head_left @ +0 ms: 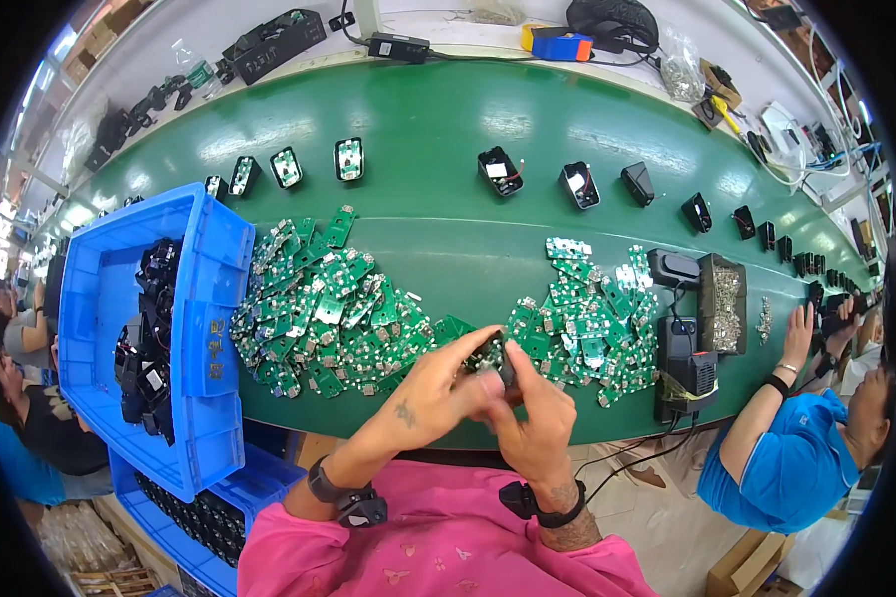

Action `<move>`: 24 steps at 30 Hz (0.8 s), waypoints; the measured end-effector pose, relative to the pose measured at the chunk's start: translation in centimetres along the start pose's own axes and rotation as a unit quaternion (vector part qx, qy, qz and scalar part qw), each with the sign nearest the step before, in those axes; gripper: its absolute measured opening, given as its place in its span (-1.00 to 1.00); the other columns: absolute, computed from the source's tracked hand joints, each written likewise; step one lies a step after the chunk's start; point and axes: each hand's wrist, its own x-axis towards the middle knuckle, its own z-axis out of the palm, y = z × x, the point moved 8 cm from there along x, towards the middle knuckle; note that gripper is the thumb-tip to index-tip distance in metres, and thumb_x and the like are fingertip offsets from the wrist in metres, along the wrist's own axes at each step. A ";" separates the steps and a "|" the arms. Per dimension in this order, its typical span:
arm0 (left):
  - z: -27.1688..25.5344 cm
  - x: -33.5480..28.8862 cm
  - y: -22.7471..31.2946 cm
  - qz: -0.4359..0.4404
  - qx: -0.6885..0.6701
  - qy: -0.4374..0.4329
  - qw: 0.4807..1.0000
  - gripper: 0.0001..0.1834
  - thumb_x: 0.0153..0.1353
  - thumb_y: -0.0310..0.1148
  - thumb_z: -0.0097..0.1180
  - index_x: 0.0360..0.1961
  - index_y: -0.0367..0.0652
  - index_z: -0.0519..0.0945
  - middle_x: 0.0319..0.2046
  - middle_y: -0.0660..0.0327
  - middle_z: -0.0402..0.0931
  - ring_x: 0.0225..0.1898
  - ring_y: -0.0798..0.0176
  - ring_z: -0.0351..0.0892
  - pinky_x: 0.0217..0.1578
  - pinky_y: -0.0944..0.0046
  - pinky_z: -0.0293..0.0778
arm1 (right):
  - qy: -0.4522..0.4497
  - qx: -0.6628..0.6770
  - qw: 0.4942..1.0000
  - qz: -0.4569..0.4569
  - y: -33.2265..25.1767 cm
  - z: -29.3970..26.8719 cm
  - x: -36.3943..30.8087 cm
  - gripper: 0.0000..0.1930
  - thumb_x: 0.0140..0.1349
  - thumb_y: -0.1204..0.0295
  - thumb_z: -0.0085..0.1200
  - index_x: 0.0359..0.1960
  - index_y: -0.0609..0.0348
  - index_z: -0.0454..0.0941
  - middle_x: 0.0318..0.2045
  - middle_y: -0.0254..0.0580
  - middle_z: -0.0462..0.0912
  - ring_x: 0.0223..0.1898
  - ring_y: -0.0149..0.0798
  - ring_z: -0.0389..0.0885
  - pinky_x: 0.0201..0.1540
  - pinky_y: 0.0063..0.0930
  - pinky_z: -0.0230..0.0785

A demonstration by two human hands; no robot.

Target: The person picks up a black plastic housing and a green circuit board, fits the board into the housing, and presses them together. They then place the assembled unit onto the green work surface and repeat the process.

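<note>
Close to the table's near edge, my left hand [430, 400] and my right hand [540, 410] are both closed around a small black housing [507, 370]. My thumbs meet over it and are slightly blurred; the fingers hide most of its inside. Just behind the hands, a green circuit board [452, 328] lies at the edge of a large heap of circuit boards [338, 298]. A second heap of boards [589, 323] spreads to the right. Black housings with boards inside, such as this one [348, 159], stand farther back, and others [500, 171] show wires.
On the left a blue bin [231, 343] contains black housings with wires. To the right are a black power device [679, 373] and a tray of small metal parts [709, 338]. A co-worker in a blue shirt [791, 463] sits at the right. More housings line the green table [418, 119].
</note>
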 end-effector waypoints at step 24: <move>-6.7 18.2 5.6 0.172 0.709 0.169 0.662 0.20 -0.10 0.25 0.35 0.29 -0.54 0.15 0.16 -0.21 0.36 0.13 -0.21 0.42 0.08 -0.02 0.46 | -0.096 -0.318 0.937 0.113 5.6 -0.7 3.7 -0.46 -0.03 0.40 0.38 0.02 0.29 0.53 -0.01 0.01 0.43 0.04 0.05 0.36 0.01 -0.12 0.31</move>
